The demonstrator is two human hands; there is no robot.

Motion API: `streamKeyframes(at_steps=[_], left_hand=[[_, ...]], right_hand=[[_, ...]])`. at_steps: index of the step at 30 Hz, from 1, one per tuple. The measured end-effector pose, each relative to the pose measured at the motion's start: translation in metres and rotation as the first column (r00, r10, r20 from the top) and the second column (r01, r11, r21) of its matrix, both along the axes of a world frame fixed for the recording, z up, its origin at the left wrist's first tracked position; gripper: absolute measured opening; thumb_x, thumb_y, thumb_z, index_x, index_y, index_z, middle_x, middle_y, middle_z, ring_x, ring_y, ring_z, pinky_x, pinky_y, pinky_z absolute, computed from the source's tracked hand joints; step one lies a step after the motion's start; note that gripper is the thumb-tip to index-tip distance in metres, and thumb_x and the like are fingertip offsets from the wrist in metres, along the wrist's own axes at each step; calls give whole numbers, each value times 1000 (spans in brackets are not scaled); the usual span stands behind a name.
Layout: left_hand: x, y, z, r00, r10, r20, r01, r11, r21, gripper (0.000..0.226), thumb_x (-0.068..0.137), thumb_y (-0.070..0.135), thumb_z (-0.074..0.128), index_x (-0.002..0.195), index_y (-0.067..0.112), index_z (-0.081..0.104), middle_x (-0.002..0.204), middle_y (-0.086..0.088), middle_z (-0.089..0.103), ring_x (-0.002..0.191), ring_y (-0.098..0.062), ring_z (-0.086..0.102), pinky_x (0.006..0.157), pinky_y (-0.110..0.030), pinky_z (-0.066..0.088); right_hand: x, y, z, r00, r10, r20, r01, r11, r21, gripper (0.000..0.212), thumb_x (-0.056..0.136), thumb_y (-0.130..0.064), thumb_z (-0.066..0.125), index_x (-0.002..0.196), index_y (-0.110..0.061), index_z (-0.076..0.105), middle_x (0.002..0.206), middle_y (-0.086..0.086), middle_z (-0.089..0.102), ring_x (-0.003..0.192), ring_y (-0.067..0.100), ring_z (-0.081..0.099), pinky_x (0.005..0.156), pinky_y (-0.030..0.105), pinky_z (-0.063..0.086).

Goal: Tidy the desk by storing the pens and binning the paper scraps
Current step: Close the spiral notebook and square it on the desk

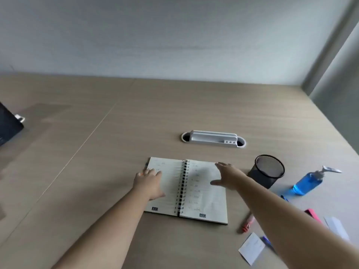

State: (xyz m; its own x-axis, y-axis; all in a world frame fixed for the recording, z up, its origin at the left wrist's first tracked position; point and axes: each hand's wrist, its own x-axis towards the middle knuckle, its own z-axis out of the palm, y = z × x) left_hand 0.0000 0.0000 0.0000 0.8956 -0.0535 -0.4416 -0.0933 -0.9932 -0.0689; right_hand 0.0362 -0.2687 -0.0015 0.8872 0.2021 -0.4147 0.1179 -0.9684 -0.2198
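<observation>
A red pen (248, 223) lies on the counter (97, 171), below and to the right of the right grip (227, 176), near the lower right corner of the open spiral notebook (186, 189). Further right of that forearm lie a pink marker (312, 214) and the tip of a blue pen (284, 198); another blue pen (267, 240) shows beside a white paper scrap (251, 248), and a second scrap (336, 227) lies far right. The black mesh pen cup (267, 171) stands just right of the right grip. That grip is spread flat over the right page, holding nothing. The left grip (149, 182) rests with fingers extended on the left page's outer edge, also holding nothing. A blue pump bottle (308, 181) stands beyond the cup, and a white cable tray (213, 139) sits ahead of both grips.
</observation>
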Motion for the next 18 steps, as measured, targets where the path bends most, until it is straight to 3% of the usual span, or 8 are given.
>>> streamKeyframes(at_steps=[4,7,9,13,18], left_hand=[[3,4,-23,996,-18,-88,19,1000,16,98,73,59,66,149,20,18,158,-4,19,145,-23,22,114,-46,27],[10,4,-33,994,-10,-112,8,1000,-19,103,63,54,78,143,16,25,149,-6,29,136,-26,35,107,-44,38],[16,4,-35,995,-4,-105,3,1000,-11,106,58,51,82,140,14,28,143,-8,33,130,-28,39,105,-40,40],[22,0,-41,993,7,-115,-5,1000,19,112,54,49,85,140,12,26,140,-10,33,126,-30,39,106,-38,40],[24,-1,-45,996,17,-91,-15,999,28,113,49,49,87,138,12,28,137,-10,35,123,-31,41,104,-38,42]], right_hand=[[15,6,-10,999,-41,11,42,992,-120,117,66,-46,77,149,-16,2,161,6,-2,147,29,8,116,51,21],[26,9,-17,997,-67,-41,54,962,-268,132,58,-45,82,148,-18,-10,159,9,-12,147,32,4,116,54,17],[33,9,-16,996,-60,-71,35,948,-318,132,56,-48,82,149,-19,-8,160,9,-11,147,33,4,116,54,17],[38,14,-16,996,-26,-88,-8,933,-359,119,57,-48,82,148,-19,12,160,8,-2,146,32,10,115,52,21],[34,17,-14,998,-34,-48,14,930,-368,115,57,-46,82,146,-16,16,160,8,5,144,32,16,113,51,23]])
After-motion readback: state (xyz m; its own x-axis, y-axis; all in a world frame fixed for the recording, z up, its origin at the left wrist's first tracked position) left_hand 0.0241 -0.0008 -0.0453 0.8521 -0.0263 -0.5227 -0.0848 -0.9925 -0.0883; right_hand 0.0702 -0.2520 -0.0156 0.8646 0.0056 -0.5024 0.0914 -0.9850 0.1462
